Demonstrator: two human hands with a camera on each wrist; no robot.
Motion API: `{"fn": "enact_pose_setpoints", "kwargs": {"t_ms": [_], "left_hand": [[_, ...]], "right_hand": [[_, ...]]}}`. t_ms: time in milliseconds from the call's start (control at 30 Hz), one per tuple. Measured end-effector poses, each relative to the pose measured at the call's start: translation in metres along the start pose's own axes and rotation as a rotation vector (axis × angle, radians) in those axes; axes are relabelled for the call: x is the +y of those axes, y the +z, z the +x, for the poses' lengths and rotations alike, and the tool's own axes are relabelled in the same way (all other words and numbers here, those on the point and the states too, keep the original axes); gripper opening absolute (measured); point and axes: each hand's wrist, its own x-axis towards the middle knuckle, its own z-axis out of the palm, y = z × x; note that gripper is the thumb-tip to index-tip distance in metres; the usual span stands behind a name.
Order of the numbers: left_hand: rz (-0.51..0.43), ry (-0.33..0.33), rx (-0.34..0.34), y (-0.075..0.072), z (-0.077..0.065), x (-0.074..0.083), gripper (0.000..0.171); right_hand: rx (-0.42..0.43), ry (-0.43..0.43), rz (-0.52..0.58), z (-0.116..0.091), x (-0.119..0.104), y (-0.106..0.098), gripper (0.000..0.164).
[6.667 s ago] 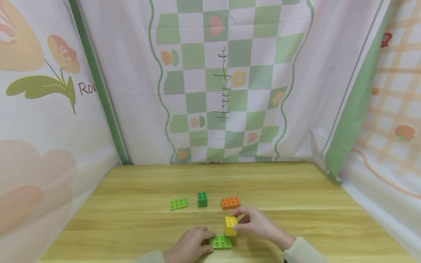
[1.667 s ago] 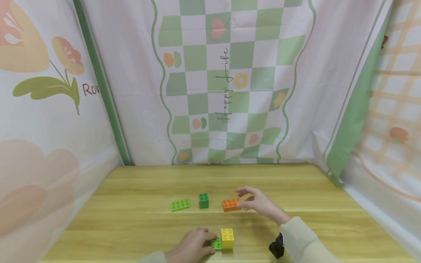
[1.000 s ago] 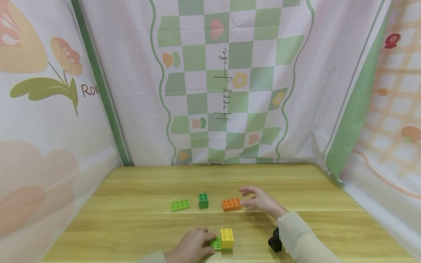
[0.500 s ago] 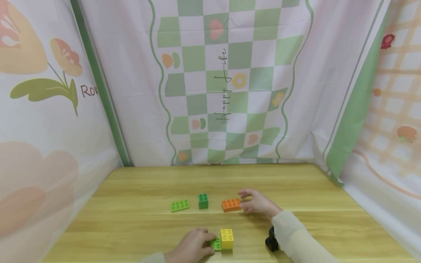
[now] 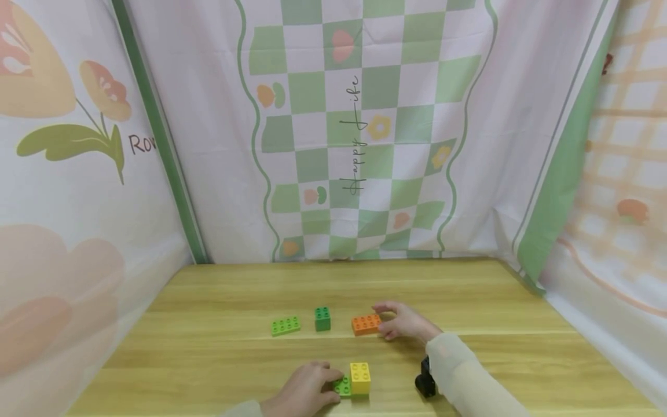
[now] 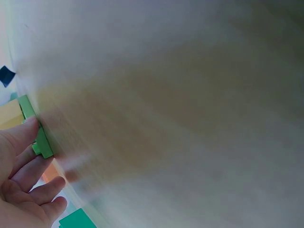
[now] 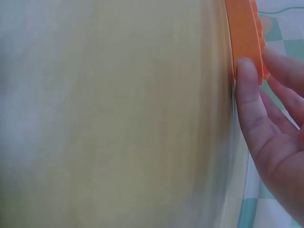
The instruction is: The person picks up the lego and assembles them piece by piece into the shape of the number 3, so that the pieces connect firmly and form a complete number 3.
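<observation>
Yellow block (image 5: 360, 378) atop light-green studded plate (image 5: 342, 386), orange studded brick (image 5: 366, 325) flat beyond

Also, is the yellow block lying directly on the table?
No, the yellow block sits on the light green block that the left hand pinches.

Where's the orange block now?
In the head view, the orange block lies on the table, right of the dark green block, with the right hand at its right end.

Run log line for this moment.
left hand: holds green plate; yellow brick: on it; right hand: at orange brick, grip unclear; dark green brick: untouched
</observation>
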Motion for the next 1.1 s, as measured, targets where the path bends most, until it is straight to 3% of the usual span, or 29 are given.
{"fn": "enact_pose_setpoints", "kwargs": {"t_ms": [667,1100], "left_hand": [[-0.001,-0.019,-0.005,-0.0007,-0.0019,0.0016,0.035],[-0.003,-0.002,-0.007,-0.0005,-0.0018,0.0007,0.035]], "right_hand": [[0.023,0.06,-0.005,0.0046,0.0021,0.0033,0.046],[0.021,0.046,0.023,0.0026,0.0029,0.0007,0.045]]}}
